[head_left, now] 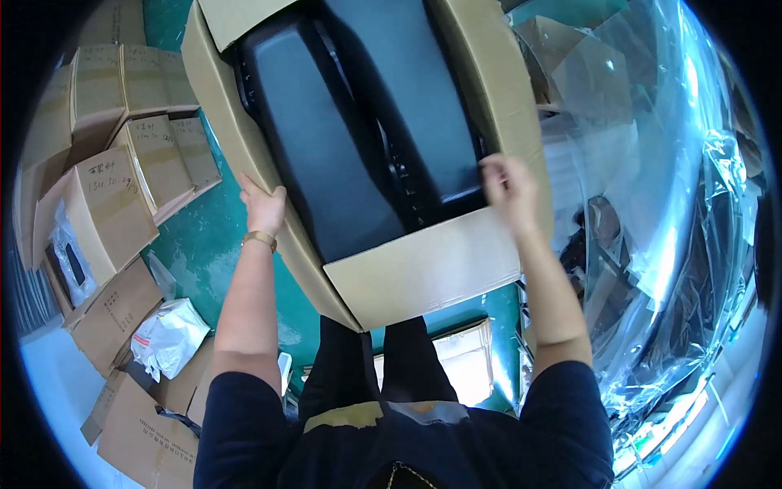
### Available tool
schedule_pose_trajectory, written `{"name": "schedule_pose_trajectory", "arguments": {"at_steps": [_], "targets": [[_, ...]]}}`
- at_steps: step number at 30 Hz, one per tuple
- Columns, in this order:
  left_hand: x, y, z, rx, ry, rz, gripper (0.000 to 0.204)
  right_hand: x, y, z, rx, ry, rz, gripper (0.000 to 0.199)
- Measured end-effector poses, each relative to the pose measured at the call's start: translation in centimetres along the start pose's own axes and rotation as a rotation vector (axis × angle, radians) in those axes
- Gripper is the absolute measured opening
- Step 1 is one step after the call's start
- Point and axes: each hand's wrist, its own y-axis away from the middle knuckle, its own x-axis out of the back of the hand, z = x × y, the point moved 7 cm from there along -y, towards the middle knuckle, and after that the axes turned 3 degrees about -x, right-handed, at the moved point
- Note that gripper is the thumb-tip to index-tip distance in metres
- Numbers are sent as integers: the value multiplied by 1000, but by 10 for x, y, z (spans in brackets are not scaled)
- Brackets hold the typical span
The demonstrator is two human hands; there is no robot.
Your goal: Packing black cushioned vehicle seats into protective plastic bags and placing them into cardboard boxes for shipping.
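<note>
A large open cardboard box [423, 265] is tilted in front of me, its flaps folded outward. Inside lie two long black moulded plastic parts, a left panel [314, 130] and a right panel [411, 90], side by side with a row of small clips between them. My left hand [265, 210] grips the left flap, thumb toward the inside and fingers over the outer side. Over the right edge of the box, by the lower corner of the right panel, is my right hand [509, 186]. Its fingers look curled but are smeared by motion, and whether they hold anything is unclear.
Several closed cartons [110, 175] are stacked at the left. Below them sit a white plastic bag [169, 336] and open cartons [147, 440]. Crumpled clear plastic sheeting [652, 204] fills the right side. A flattened carton [464, 359] lies on the green floor [191, 253] behind my legs.
</note>
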Motion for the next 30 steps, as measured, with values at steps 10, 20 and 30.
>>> {"name": "schedule_pose_trajectory", "arguments": {"at_steps": [10,20,30], "targets": [[-11,-2,8,45,-2,-13,93,20,138,-118,350,262,-232,17],[-6,35,12,32,-108,-8,100,-1,347,-2,-186,570,-407,77],[-79,131,-54,-56,-138,-151,99,-115,288,95,-808,-282,-536,29]]}}
